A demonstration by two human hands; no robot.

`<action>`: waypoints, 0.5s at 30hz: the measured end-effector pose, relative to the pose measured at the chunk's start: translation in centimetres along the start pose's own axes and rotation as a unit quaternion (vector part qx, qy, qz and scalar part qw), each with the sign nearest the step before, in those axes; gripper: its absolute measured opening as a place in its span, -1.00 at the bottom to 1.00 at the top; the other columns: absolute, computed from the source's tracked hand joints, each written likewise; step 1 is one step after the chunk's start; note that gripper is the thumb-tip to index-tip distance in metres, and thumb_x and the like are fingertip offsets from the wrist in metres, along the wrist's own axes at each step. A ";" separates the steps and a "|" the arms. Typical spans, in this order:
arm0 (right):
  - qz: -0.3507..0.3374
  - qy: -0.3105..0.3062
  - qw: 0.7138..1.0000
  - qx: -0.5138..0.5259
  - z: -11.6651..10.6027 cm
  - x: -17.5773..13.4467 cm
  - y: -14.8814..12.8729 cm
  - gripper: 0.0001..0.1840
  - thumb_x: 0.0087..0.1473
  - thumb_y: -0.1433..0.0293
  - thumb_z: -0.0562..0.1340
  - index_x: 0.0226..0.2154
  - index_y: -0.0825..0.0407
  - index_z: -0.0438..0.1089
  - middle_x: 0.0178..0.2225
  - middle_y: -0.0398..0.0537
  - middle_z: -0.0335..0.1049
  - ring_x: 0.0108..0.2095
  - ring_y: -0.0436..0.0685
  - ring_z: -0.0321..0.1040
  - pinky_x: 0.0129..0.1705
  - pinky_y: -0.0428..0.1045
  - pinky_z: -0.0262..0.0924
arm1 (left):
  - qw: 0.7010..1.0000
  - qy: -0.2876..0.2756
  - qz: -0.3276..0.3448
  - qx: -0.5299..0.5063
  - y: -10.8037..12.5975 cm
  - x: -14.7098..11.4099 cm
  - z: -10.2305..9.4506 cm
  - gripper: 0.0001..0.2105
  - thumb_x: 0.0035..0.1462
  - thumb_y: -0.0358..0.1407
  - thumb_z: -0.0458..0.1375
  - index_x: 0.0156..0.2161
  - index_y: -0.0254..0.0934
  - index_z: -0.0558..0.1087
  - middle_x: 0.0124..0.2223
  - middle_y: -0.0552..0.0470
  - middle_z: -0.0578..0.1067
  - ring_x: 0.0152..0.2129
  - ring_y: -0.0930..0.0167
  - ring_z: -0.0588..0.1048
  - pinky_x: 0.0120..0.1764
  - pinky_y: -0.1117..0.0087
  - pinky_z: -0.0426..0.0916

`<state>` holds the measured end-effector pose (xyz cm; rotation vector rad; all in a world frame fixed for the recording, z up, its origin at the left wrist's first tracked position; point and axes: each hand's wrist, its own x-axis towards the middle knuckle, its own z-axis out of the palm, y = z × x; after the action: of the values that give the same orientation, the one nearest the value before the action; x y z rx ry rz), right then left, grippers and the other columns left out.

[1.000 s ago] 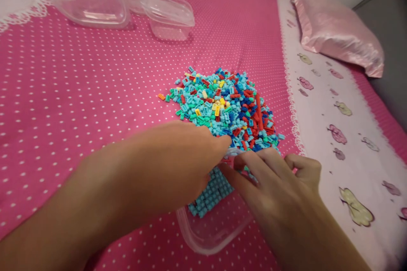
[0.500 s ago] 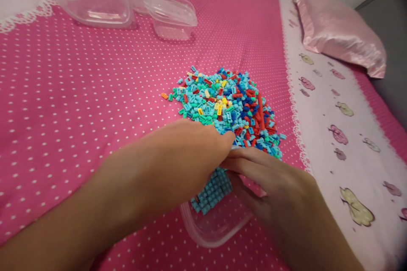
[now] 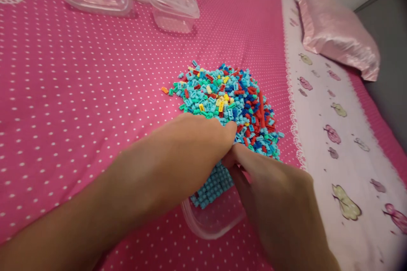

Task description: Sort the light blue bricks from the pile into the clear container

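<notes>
My left hand is closed and reaches across the middle, its thumb tip meeting the fingers of my right hand. Those right fingers are bent together in a pinch. Whatever lies between the two hands is hidden. Below them shows a studded teal panel of small building bricks, partly covered by my left hand. The panel is over a clear plastic container; whether it rests there or is held I cannot tell. Just beyond my hands spreads a pile of loose building bricks, mostly light blue, with red, dark blue, green and yellow.
Several clear plastic containers stand at the far left, among them a large one and a smaller one with a lid. A pink satin pillow lies at the far right. All sits on a pink dotted bedspread.
My right hand has turned, and its fingers are now bent more tightly against my left thumb. The light blue bit between the hands is now hidden. The view has shifted slightly.
</notes>
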<state>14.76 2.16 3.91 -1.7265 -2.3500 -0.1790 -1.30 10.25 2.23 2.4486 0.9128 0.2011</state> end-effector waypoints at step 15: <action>0.019 -0.042 0.998 0.034 0.7 0.0 -0.5 -0.79 0.17 0.54 0.21 -0.45 -0.05 0.37 -0.56 -0.21 0.43 -0.63 0.06 0.25 -0.56 -0.02 -0.10 | 0.998 -0.053 -0.031 0.003 0.5 0.2 -0.6 -0.81 0.09 -0.51 0.01 -0.26 -0.21 0.38 -0.45 0.04 0.41 -0.58 0.37 0.27 -0.52 0.34 -0.03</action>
<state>14.21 2.18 3.28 -1.7780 -2.3498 -0.0215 -1.01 10.33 3.03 2.4075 0.9415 0.0452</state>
